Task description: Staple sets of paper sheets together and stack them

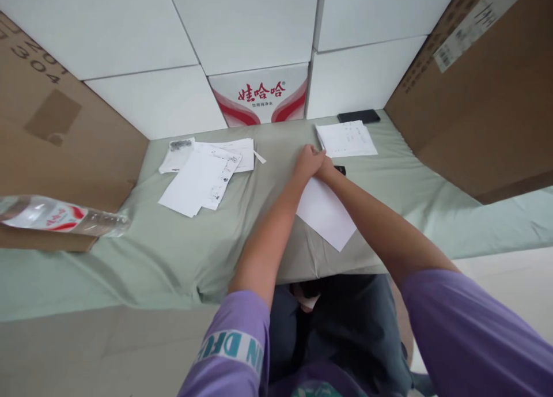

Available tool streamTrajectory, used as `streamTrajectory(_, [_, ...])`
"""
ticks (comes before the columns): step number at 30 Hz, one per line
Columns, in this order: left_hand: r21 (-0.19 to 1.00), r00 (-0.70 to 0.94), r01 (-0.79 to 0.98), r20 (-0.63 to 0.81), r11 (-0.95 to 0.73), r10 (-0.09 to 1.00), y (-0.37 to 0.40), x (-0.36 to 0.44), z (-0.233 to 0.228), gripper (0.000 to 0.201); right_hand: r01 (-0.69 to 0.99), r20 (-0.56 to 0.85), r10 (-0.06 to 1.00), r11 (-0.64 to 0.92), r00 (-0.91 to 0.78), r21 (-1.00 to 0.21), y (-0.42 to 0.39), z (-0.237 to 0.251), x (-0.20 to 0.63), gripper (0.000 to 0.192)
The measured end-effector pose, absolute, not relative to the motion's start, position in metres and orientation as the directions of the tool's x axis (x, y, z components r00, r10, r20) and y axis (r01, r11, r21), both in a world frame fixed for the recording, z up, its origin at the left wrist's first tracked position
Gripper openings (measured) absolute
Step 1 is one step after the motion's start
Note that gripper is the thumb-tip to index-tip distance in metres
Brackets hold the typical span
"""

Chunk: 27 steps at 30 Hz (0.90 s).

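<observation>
My left hand [306, 159] and my right hand [325, 165] are pressed together over the middle of the cloth, fingers closed. Whatever lies between or beneath the fingers is hidden. A white sheet of paper [326, 214] lies slanted toward me, its far end running under my hands and wrists. Past my right wrist pokes the end of a small black object [340, 170], too covered to name. Just beyond my right hand rests a stack of printed papers [348, 140].
Left of my hands lie loose papers [196, 178] and a small plastic packet [178, 155]. A black phone-like slab [358, 116] sits at the back. Cardboard boxes [64, 120] [484, 109] flank the green cloth [168, 259]; white cartons [259, 91] wall the rear. A water bottle [64, 215] lies at left.
</observation>
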<state>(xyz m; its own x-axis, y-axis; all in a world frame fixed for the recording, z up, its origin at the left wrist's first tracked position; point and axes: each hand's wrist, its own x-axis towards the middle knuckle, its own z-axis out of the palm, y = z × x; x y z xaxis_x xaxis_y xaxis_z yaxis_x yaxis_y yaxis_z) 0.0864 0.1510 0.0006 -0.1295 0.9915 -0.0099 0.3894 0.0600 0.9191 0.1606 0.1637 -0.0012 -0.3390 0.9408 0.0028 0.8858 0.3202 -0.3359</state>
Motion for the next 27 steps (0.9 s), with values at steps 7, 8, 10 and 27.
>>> streamTrajectory(7, [0.818, -0.076, 0.574, 0.091, -0.031, 0.993, 0.079, 0.04, -0.011, 0.023, 0.923, -0.016, 0.975, 0.203, -0.22, -0.328, 0.157, 0.018, 0.162, 0.032])
streamTrajectory(8, [0.793, -0.059, 0.609, 0.087, -0.034, 0.994, 0.071, 0.035, -0.012, 0.019, 0.921, 0.0, 0.978, 0.195, -0.207, -0.338, 0.156, 0.019, 0.162, 0.032])
streamTrajectory(10, [0.728, -0.043, 0.685, 0.089, -0.036, 0.995, 0.061, 0.032, -0.013, 0.026, 0.917, 0.026, 0.982, 0.183, -0.186, -0.354, 0.154, 0.02, 0.162, 0.031])
streamTrajectory(27, [0.749, -0.123, 0.663, 0.114, -0.004, 0.986, 0.07, 0.013, -0.021, 0.009, 0.79, 0.229, 0.971, 0.197, -0.074, -0.581, 0.16, 0.017, 0.166, 0.017])
